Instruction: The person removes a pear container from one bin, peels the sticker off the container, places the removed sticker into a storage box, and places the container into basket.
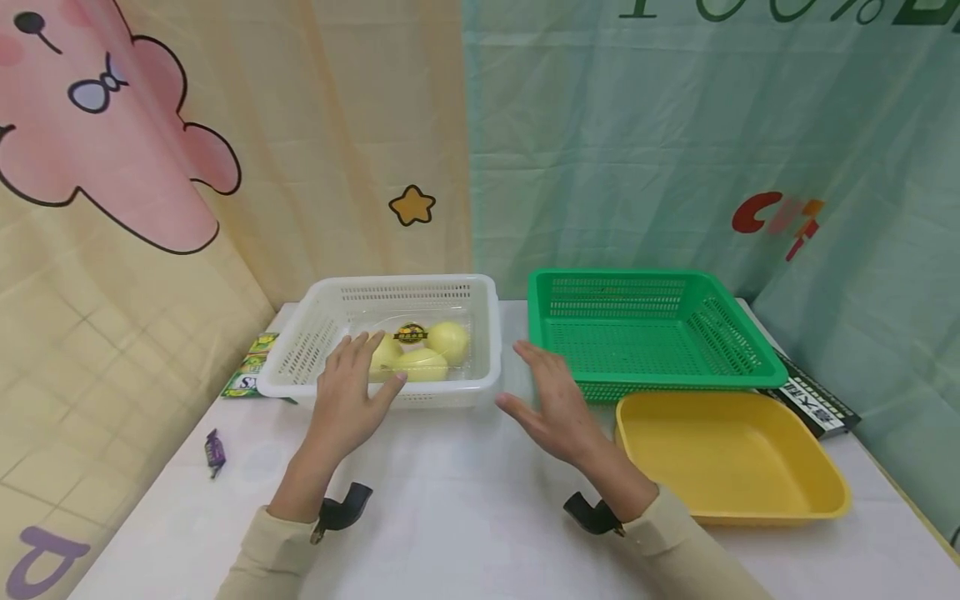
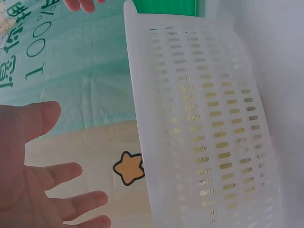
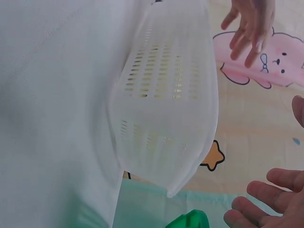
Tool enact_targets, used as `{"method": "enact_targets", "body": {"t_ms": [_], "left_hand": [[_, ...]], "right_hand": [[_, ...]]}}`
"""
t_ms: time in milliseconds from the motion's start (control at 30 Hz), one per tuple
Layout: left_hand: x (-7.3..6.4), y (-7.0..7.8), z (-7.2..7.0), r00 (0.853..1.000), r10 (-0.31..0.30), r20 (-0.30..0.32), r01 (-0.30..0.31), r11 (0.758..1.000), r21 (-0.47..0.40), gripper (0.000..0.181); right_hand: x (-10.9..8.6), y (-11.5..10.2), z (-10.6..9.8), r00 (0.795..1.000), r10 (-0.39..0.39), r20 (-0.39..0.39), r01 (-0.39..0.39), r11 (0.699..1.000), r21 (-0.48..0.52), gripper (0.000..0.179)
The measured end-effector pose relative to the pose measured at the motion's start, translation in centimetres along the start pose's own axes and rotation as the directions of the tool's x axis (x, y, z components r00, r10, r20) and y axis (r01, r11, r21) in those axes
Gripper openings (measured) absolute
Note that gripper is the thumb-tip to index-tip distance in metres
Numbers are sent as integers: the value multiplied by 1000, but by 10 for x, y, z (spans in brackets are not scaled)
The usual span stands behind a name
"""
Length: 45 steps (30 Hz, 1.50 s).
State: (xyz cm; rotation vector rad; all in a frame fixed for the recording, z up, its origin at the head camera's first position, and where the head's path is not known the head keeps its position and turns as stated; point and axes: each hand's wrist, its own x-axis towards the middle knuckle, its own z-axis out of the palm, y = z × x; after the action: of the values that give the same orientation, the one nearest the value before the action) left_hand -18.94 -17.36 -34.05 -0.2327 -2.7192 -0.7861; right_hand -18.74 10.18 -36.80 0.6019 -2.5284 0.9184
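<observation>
Fruit [image 1: 447, 342], round and pale yellow, could shift if the left hand [image 1: 347, 400] and right hand [image 1: 561, 408], both empty and unclenched, unevenly lift the white rectangular plastic basket [image 1: 457, 392].

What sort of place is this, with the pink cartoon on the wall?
Probably a small tabletop work corner indoors: printed cloth curtains close it in, and a white table holds a white basket, a green basket and a yellow tub.
</observation>
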Motion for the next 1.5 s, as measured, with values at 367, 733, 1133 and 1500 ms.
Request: {"method": "enact_targets", "body": {"t_ms": [367, 733, 1133, 1500], "left_hand": [[8, -16, -7, 999, -32, 22, 33, 998, -44, 63], [18, -29, -6, 999, -39, 21, 41, 995, -88, 62], [30, -40, -12, 993, -90, 80, 100, 988, -120, 62], [43, -55, -14, 980, -140, 142, 160, 976, -144, 66]], "right_hand": [[6, -2, 9, 1000, 13, 1, -13, 998, 54, 70], [12, -5, 17, 995, 91, 29, -94, 986, 136, 74], [19, -8, 28, 986, 153, 68, -163, 968, 190, 78], [24, -5, 36, 974, 205, 93, -220, 955, 200, 81]]}}
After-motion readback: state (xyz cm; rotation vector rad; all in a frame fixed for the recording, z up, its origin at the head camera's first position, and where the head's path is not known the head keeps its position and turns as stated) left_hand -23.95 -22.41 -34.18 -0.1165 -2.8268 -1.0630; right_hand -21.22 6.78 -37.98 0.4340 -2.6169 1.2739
